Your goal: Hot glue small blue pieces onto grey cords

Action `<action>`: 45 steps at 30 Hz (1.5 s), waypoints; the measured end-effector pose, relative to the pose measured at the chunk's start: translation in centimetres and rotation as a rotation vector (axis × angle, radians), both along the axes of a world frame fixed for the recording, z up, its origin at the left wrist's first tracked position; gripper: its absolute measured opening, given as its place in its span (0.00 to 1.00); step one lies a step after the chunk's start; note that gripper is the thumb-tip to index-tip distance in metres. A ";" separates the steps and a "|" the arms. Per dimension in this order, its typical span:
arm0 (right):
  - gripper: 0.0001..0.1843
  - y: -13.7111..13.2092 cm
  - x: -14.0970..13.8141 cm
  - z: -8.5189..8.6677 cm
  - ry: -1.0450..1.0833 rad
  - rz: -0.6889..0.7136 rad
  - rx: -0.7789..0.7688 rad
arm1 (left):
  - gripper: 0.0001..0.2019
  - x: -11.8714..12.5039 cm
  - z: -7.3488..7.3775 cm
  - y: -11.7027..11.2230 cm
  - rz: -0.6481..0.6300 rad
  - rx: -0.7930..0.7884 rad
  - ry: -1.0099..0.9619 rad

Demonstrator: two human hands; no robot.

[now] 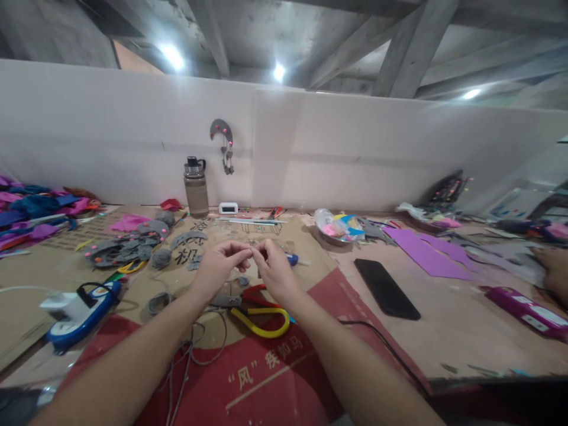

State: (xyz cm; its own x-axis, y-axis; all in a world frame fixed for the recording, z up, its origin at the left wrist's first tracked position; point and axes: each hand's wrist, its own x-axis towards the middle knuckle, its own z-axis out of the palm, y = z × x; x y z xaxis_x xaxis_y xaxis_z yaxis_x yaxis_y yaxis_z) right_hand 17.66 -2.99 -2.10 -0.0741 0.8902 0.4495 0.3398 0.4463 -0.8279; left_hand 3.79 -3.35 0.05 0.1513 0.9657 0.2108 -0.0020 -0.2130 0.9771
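Observation:
My left hand [219, 266] and my right hand [275, 269] are raised together over the middle of the cardboard-covered table [444, 307]. The fingertips of both hands are pinched and meet on something small that I cannot make out. Directly below the hands lie scissors [260, 310] with yellow and red handles. Grey cord [195, 349] trails on the red printed cardboard near my left forearm. A blue-tipped tool [293, 258] shows just behind my right hand.
Grey felt pieces [128, 248] and a water bottle [196, 186] lie at the left. A blue glue gun [82, 310] sits front left. A black phone [386, 288], purple sheets [426, 251] and a metal bowl [332, 228] lie right. Another person's hand [554, 272] is at the far right edge.

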 end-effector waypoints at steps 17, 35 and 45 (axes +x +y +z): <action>0.15 0.4 -0.2 0.2 0.481 0.327 -0.286 | 0.11 -0.5 0.2 -0.1 -0.318 -0.093 -0.191; 0.09 -1.0 0.3 0.9 0.137 0.101 0.098 | 0.11 -0.3 -0.2 0.5 -0.271 -0.253 -0.370; 0.09 -1.2 1.0 1.6 -0.063 0.007 0.233 | 0.13 -0.5 -0.7 0.6 -0.321 -0.302 -0.267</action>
State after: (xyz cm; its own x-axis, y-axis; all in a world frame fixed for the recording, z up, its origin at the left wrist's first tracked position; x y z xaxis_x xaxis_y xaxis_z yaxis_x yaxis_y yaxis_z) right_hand 18.70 -4.18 -0.52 -0.1141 0.7621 0.6373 0.3840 0.6255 -0.6792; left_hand 3.27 -2.77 -0.61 0.4295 0.9031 0.0015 -0.2790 0.1312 0.9513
